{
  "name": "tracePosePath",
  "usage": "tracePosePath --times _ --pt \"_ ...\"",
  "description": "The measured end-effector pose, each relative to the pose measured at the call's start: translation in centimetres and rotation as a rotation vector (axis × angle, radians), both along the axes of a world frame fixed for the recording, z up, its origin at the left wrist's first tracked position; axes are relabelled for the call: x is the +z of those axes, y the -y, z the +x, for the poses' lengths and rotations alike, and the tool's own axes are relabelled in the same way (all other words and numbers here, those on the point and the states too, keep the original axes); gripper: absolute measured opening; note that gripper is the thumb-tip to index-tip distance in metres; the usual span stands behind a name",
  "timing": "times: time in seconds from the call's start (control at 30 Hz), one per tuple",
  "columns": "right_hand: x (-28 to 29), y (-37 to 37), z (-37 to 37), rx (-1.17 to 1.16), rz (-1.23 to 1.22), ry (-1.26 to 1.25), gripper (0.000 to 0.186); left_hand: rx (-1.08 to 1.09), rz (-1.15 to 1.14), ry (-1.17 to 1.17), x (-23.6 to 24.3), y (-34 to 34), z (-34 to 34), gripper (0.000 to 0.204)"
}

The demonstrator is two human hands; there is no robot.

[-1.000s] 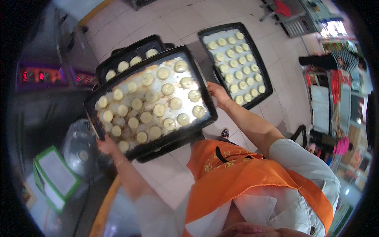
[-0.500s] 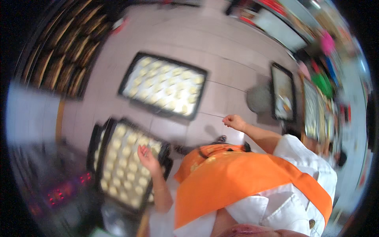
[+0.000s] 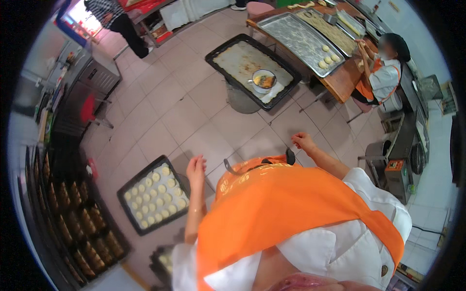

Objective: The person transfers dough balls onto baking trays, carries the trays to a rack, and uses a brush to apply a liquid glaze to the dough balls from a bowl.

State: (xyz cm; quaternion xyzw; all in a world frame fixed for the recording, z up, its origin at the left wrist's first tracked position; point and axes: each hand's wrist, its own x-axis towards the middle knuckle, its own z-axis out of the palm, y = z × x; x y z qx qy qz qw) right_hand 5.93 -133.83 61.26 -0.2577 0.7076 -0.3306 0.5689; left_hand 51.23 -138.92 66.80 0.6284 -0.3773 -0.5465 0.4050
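Observation:
My left hand (image 3: 196, 166) hangs in front of me with its fingers stretched out and holds nothing. It is nearest to a black tray (image 3: 127, 206) with several rows of pale, round dough pieces (image 3: 158, 196) on a white sheet. To the right, my right hand (image 3: 303, 141) is in the air with its fingers curled in and nothing visible in it. Beyond it, a black tray with a stained lining (image 3: 238, 56) rests on a grey round support (image 3: 244, 100). A bowl with yellowish contents and a brush-like tool (image 3: 264, 80) stands on that lining.
A seated co-worker (image 3: 383, 72) handles dough at a wooden table (image 3: 342, 85) with a floured metal tray (image 3: 296, 36). At the left a dark rack (image 3: 92, 228) holds browned baked goods. A red stool (image 3: 89, 107) and a standing person (image 3: 124, 29) are farther back.
My view has swung to the right. The dough trays now appear farther left and lower, and the tray with the bowl is nearer the middle. My left hand appears higher.

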Motion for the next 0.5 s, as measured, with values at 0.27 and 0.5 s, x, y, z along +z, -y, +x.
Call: tracePosePath --times 0.27,0.5 --pt "-5.9 6.8 -2.7 -0.213 -0.083 -0.003 0.016 -0.534 0.056 0.136 -7.0 16.8 -15.2 0.031" --pt "-8.0 22.9 -3.0 -0.075 -0.141 -0.454 0.028 -0.73 0.142 0.161 -15.4 30.5 -25.5 0.04"
